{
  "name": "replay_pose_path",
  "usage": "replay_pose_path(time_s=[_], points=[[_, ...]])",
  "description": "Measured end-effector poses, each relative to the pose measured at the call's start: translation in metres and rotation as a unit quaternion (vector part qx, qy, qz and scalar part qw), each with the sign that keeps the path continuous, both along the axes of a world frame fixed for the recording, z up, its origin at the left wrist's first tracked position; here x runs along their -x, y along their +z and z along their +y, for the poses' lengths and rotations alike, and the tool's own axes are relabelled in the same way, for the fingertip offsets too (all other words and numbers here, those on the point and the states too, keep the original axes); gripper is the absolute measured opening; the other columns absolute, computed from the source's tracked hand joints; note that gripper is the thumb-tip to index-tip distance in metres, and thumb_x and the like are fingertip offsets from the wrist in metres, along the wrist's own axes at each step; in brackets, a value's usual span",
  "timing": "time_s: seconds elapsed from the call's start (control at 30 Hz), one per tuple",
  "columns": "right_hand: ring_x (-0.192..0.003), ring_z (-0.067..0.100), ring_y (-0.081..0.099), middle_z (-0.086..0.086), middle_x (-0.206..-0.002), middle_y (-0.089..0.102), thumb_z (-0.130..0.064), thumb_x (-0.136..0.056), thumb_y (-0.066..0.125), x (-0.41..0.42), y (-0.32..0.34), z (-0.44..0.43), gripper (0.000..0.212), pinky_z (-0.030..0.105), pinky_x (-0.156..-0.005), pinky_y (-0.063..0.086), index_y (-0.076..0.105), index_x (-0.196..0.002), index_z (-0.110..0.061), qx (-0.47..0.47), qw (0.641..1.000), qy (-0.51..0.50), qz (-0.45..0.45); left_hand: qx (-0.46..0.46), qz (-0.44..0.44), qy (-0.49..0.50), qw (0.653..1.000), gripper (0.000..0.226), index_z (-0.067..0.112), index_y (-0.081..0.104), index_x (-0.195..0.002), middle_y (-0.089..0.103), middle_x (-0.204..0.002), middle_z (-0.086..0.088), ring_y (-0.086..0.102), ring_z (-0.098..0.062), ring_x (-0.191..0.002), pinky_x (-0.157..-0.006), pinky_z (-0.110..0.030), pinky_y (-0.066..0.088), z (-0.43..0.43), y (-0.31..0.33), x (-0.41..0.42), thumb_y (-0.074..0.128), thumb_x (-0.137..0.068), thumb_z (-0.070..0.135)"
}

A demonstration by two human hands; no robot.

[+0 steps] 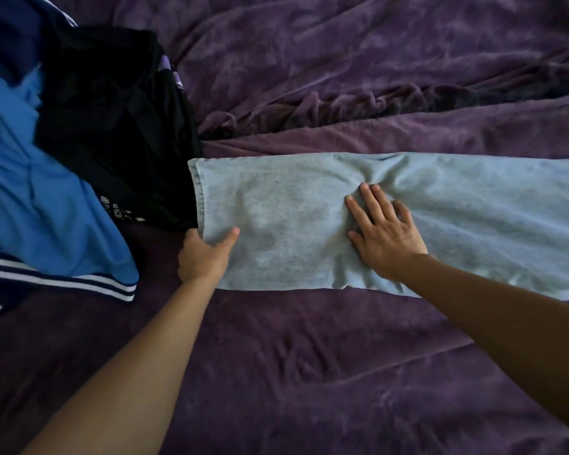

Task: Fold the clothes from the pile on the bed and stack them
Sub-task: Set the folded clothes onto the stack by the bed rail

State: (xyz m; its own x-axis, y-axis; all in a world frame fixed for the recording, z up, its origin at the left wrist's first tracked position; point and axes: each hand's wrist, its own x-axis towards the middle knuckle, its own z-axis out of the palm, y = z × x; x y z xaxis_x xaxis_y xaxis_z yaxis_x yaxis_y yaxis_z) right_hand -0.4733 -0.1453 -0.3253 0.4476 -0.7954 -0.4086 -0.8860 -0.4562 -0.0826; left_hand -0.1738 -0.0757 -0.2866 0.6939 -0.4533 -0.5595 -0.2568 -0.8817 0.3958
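One purple plush bedspread (pixel 309 372) carries a long pale-blue cloth garment (pixel 276 208). A heap of black, blue and striped clothes (pixel 79 142) lies just left of the left hand (pixel 206 256), which pinches the garment's near corner. The right hand (pixel 386 231) presses flat on the garment's middle, fingers spread.

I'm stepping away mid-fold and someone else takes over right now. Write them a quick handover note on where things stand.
Left grip: pinches the near left corner of the pale blue garment, thumb on top.
Right grip: flat, fingers spread, pressing the garment's middle.
Garment: laid out across the purple bed cover, running off the right edge of view; its left end meets the pile.
Pile, at left: black garment, bright blue garment, navy striped garment, all unfolded.
Done: garment spread.
Left: fold it, then the pile. No stack in view.
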Motion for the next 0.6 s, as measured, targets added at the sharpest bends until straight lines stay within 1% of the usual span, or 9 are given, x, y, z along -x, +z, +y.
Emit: replay_pose_path(time_s=[0.03,0.1,0.2,0.27,0.33,0.4,0.47,0.53,0.6], points=[[-0.148,0.023,-0.01,0.007,-0.161,-0.01,-0.051,-0.098,0.018,0.001,0.001,-0.001,0.065,0.046,-0.118,0.011,-0.003,-0.154,-0.024,-0.003,1.0,0.003,-0.005,0.009,0.009,0.015,1.0,0.059,0.012,0.06,-0.112,0.064,-0.112,-0.003,0.063,-0.026,-0.103,-0.089,-0.04,0.053,-0.003,0.0,0.0,0.078,-0.07,0.048],[-0.148,0.021,-0.01,0.004,-0.161,-0.012,-0.054,-0.097,0.021,0.003,0.005,-0.004,0.067,0.045,-0.118,0.012,-0.004,-0.153,-0.027,-0.015,1.0,0.012,-0.008,0.046,-0.011,0.026,0.999,0.038,0.01,0.064,-0.1,0.066,-0.101,-0.002,0.066,-0.026,-0.096,-0.081,-0.034,0.054,-0.014,0.014,0.001,0.078,-0.073,0.034],[-0.148,0.018,-0.006,0.001,-0.161,-0.01,-0.055,-0.094,0.037,0.014,0.02,-0.008,0.073,0.045,-0.116,0.018,0.001,-0.153,-0.031,-0.064,0.998,0.017,-0.02,0.111,-0.105,-0.07,0.986,0.017,0.007,0.065,-0.084,0.066,-0.082,-0.002,0.066,-0.027,-0.082,-0.073,-0.037,0.055,-0.031,0.057,0.018,0.07,-0.078,0.022],[-0.147,0.02,0.009,0.001,-0.162,0.004,-0.048,-0.092,0.049,0.031,0.035,-0.01,0.071,0.045,-0.111,0.026,0.013,-0.152,-0.032,-0.094,0.994,-0.012,-0.05,0.172,-0.134,-0.141,0.966,0.018,0.006,0.06,-0.077,0.065,-0.078,-0.005,0.063,-0.029,-0.076,-0.07,-0.042,0.054,-0.043,0.096,0.047,0.068,-0.079,0.023],[-0.139,0.024,0.031,0.003,-0.155,0.026,-0.039,-0.092,0.051,0.06,0.051,-0.008,0.064,0.042,-0.103,0.035,0.025,-0.149,-0.03,-0.103,0.988,-0.073,-0.088,0.198,-0.162,-0.21,0.944,0.021,0.01,0.056,-0.076,0.066,-0.08,-0.011,0.062,-0.035,-0.077,-0.07,-0.046,0.053,-0.053,0.128,0.09,0.068,-0.08,0.027],[-0.129,0.027,0.044,0.002,-0.145,0.042,-0.036,-0.092,0.051,0.1,0.064,-0.004,0.057,0.039,-0.094,0.042,0.032,-0.145,-0.03,-0.102,0.979,-0.138,-0.113,0.193,-0.176,-0.282,0.923,0.023,0.013,0.053,-0.079,0.067,-0.084,-0.015,0.062,-0.038,-0.08,-0.068,-0.044,0.051,-0.061,0.146,0.145,0.067,-0.08,0.032],[-0.121,0.027,0.052,0.001,-0.139,0.049,-0.035,-0.092,0.052,0.144,0.075,0.001,0.054,0.04,-0.088,0.046,0.036,-0.143,-0.031,-0.096,0.97,-0.187,-0.122,0.176,-0.158,-0.343,0.909,0.025,0.019,0.045,-0.079,0.067,-0.084,-0.014,0.061,-0.04,-0.08,-0.06,-0.036,0.043,-0.068,0.146,0.204,0.065,-0.082,0.034],[-0.114,0.027,0.058,0.001,-0.132,0.056,-0.032,-0.09,0.055,0.189,0.083,0.004,0.053,0.041,-0.084,0.05,0.041,-0.141,-0.032,-0.08,0.962,-0.227,-0.133,0.149,-0.135,-0.389,0.899,0.024,0.022,0.04,-0.081,0.067,-0.086,-0.012,0.061,-0.038,-0.082,-0.059,-0.032,0.033,-0.075,0.13,0.262,0.061,-0.086,0.033],[-0.108,0.027,0.061,0.001,-0.125,0.06,-0.03,-0.089,0.056,0.231,0.087,0.01,0.05,0.042,-0.081,0.052,0.044,-0.139,-0.031,-0.062,0.955,-0.251,-0.144,0.097,-0.101,-0.43,0.892,0.018,0.019,0.045,-0.089,0.067,-0.093,-0.012,0.062,-0.036,-0.088,-0.063,-0.033,0.035,-0.081,0.104,0.309,0.059,-0.089,0.03]])
